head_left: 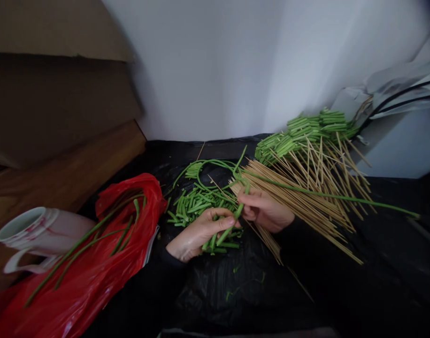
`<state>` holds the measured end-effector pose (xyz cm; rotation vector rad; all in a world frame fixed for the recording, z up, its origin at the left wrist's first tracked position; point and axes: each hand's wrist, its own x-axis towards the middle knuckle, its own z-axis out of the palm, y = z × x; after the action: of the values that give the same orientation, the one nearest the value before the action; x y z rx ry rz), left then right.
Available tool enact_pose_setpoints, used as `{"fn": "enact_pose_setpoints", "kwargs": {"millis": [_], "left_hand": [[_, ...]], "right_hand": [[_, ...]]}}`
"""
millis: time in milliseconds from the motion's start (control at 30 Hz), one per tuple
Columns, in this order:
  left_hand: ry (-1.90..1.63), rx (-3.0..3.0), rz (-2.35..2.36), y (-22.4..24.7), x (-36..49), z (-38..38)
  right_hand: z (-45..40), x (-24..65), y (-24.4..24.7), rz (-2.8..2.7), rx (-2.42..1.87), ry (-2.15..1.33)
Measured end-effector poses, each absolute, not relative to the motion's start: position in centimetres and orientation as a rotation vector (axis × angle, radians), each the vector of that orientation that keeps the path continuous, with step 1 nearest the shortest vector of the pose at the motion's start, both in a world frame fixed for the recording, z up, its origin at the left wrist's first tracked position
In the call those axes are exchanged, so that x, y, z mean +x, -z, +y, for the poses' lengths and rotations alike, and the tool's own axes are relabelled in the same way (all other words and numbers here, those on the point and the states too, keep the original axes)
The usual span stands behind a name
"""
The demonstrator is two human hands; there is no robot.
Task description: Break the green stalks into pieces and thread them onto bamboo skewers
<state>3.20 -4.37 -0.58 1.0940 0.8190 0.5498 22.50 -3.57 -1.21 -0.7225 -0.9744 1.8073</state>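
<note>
A red bag [105,277] is lying beside brown wood [70,180]; black sheeting [250,291] is stretching rightward along a pale wall [218,70]. Over cut green pieces [190,206], left hand [203,231] and right hand [267,209] are pinching one green stem [239,211], thin sticks [299,197] lying rightward.

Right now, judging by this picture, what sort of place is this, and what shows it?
Probably a makeshift indoor work spot: short cut green stems lie heaped on black sheeting close to a pale wall. Whether home or workshop, I cannot tell.

Slender green stem [239,211], held aslant
</note>
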Motion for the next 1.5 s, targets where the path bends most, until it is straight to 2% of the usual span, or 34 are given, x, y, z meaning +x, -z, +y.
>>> {"fn": "enact_pose_setpoints", "kwargs": {"millis": [167,500,767,867,967,1133,1333,1500], "left_hand": [[-0.683,1.022,0.866,0.8,3.5,-4.3],[-1.012,0.826,0.714,0.5,3.6,-4.0],[-0.913,0.636,0.464,-1.0,3.4,-4.2],[-1.011,0.558,0.416,-1.7,2.7,-3.6],[-1.161,0.762,0.569,-1.8,2.3,-3.1],[-1.332,1.537,1.02,-0.7,3.1,-3.8],[-1.07,2.066,1.025,0.7,3.7,-4.5],[-1.116,2.104,1.004,0.2,3.3,-4.4]], "right_hand": [[-3.1,23.0,1.1,-0.775,-0.725,-1.747],[-3.9,22.0,0.9,-0.869,-0.729,-1.815],[-3.6,22.4,0.8,-0.824,-0.664,-1.72],[-3.0,23.6,0.9,-0.724,-0.633,-1.709],[-2.7,24.3,0.9,-0.699,-0.64,-1.719],[-3.1,23.8,0.9,-0.772,-0.66,-1.77],[-3.0,23.9,0.8,-0.768,-0.666,-1.748],[-3.0,23.9,0.9,-0.752,-0.681,-1.754]]}}
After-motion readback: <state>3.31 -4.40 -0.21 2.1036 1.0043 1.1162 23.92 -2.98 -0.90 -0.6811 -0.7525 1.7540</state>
